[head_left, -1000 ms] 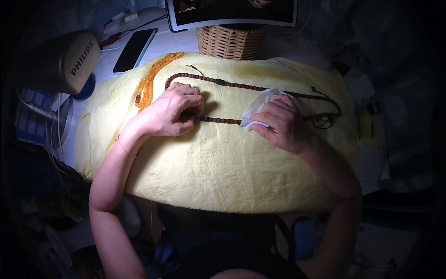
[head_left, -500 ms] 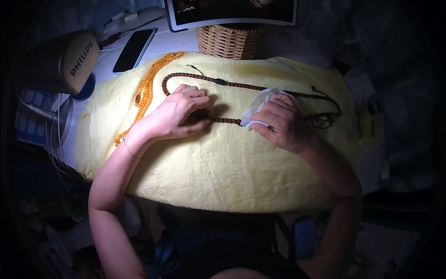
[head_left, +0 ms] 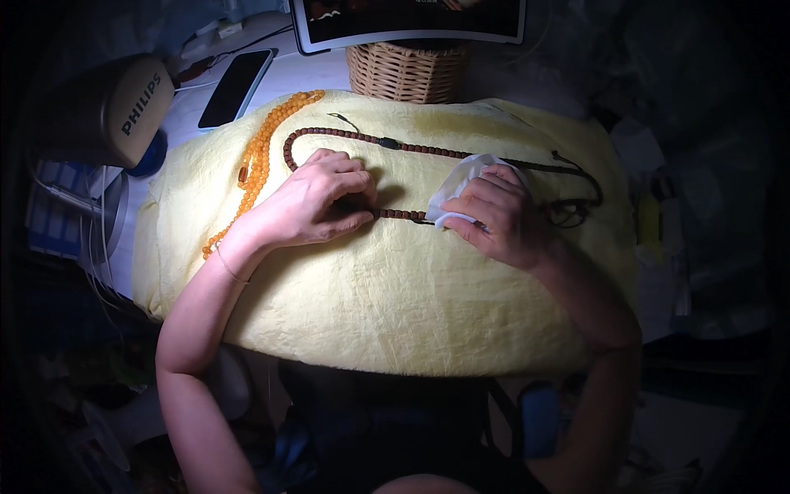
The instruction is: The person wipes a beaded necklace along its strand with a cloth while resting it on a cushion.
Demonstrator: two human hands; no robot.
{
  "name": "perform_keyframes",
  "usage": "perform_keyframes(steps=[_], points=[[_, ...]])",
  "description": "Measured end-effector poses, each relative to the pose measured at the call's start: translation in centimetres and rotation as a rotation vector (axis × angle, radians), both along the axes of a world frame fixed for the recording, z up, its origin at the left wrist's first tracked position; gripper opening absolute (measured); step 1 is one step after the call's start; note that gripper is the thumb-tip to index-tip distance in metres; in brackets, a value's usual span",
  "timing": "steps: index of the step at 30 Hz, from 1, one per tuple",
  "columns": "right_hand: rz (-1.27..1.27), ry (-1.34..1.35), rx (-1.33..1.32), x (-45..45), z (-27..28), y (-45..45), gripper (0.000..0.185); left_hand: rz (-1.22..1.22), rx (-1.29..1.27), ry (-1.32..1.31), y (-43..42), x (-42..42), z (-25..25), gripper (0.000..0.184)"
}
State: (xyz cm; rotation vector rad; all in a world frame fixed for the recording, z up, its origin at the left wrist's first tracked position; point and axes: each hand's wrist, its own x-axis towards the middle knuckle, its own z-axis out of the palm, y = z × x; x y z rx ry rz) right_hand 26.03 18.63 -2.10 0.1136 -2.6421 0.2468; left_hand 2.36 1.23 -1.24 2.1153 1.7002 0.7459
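A dark brown bead string [head_left: 444, 153] lies in a long loop on a pale yellow cloth [head_left: 395, 305]. My left hand [head_left: 333, 198] is closed on the near strand of the beads, its fingertips partly hidden beneath it. Between my hands a short run of the strand shows. My right hand [head_left: 494, 210] grips a white wiping cloth [head_left: 453, 189] folded around the same strand, which hides the beads inside. Dark cord ends lie to the right of my right hand. Beside my left forearm rests an orange bead string [head_left: 259, 169], bunched in several rows.
A black-screened phone [head_left: 236, 89] lies at the back left, near a Philips lamp [head_left: 132, 111]. At the back stands a wicker basket [head_left: 403, 74] below a tablet [head_left: 411, 20]. Cables run down the left side. Papers [head_left: 638, 148] lie at the right.
Almost nothing differs. Both hands keep their places on the bead string, and the view has shifted very slightly.
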Motion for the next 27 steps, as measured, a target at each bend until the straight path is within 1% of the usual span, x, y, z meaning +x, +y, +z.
perform_keyframes(steps=[4,7,14,17,20,27], points=[[0.008,0.020,-0.038,-0.12,-0.23,0.11,0.015,0.007,0.000,0.014,-0.02,-0.20,-0.08,0.022],[0.012,0.013,-0.126,-0.13,-0.41,0.37,0.012,0.024,-0.006,0.013,-0.16,-0.37,-0.06,0.023],[0.030,0.041,-0.116,-0.24,-0.35,0.36,0.008,0.015,-0.034,0.030,-0.36,-0.43,0.74,0.020],[0.027,0.040,-0.119,-0.21,-0.40,0.36,0.008,0.040,-0.032,-0.012,-0.27,-0.15,0.51,0.021],[0.028,0.038,-0.118,-0.22,-0.44,0.37,0.008,0.031,-0.050,0.017,-0.24,-0.23,0.67,0.019],[0.032,0.020,-0.112,-0.20,-0.38,0.40,0.010,0.033,-0.017,0.028,-0.33,-0.40,0.28,0.022]])
